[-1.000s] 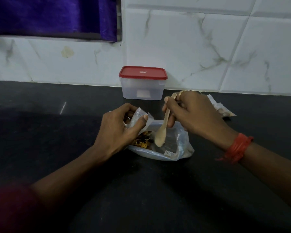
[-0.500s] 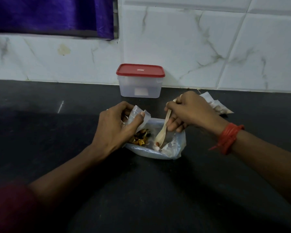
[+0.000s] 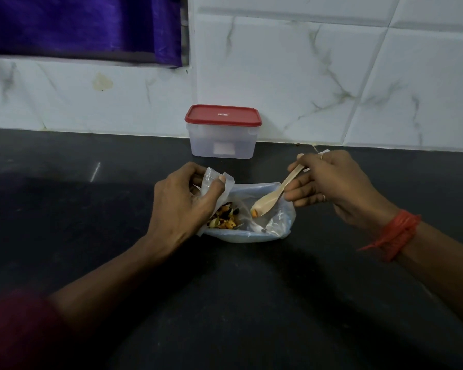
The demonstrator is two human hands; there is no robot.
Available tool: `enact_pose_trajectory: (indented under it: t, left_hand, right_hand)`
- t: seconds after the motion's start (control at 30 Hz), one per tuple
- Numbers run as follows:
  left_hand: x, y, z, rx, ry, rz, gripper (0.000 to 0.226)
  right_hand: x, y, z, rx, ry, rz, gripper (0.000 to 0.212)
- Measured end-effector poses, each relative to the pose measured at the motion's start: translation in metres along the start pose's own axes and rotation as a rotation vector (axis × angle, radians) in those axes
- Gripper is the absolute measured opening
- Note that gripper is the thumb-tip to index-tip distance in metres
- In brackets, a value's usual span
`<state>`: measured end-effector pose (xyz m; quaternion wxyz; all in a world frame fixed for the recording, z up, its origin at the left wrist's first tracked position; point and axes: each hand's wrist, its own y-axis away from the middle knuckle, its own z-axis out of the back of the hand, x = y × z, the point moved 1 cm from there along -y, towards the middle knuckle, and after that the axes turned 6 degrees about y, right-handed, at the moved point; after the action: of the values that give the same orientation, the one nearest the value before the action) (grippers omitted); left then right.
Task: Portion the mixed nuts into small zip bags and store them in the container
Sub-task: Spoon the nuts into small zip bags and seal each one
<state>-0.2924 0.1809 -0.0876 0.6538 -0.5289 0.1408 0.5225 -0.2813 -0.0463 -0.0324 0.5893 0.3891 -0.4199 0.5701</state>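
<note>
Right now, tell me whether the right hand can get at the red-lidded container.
Probably yes: only bare countertop lies between the right hand and the red-lidded container, but that hand grips a wooden spoon.

Container [image 3: 222,140] behind nut bag [image 3: 251,222] on counter [image 3: 225,303], spoon [image 3: 271,198] above bag.
</note>
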Motion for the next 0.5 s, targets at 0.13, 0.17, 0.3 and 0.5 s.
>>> enact_pose_trajectory:
  t: [0.13,0.17,0.3,0.5]
  left_hand:
    - [0.001,0.000,0.000,-0.003,0.001,0.003,0.032]
    - [0.001,0.001,0.000,-0.003,0.002,0.003,0.031]
    - [0.000,0.000,0.000,-0.006,0.012,-0.001,0.031]
    - [0.002,0.000,0.001,0.015,0.022,0.013,0.032]
  right_hand:
    - [0.006,0.007,-0.003,0.029,-0.050,0.140,0.031]
    - [0.006,0.011,-0.005,0.082,0.033,0.238,0.029]
    - [-0.001,0.026,-0.015,0.147,0.426,0.692,0.022]
    - [-0.022,0.021,0.001,-0.213,0.488,0.693,0.029]
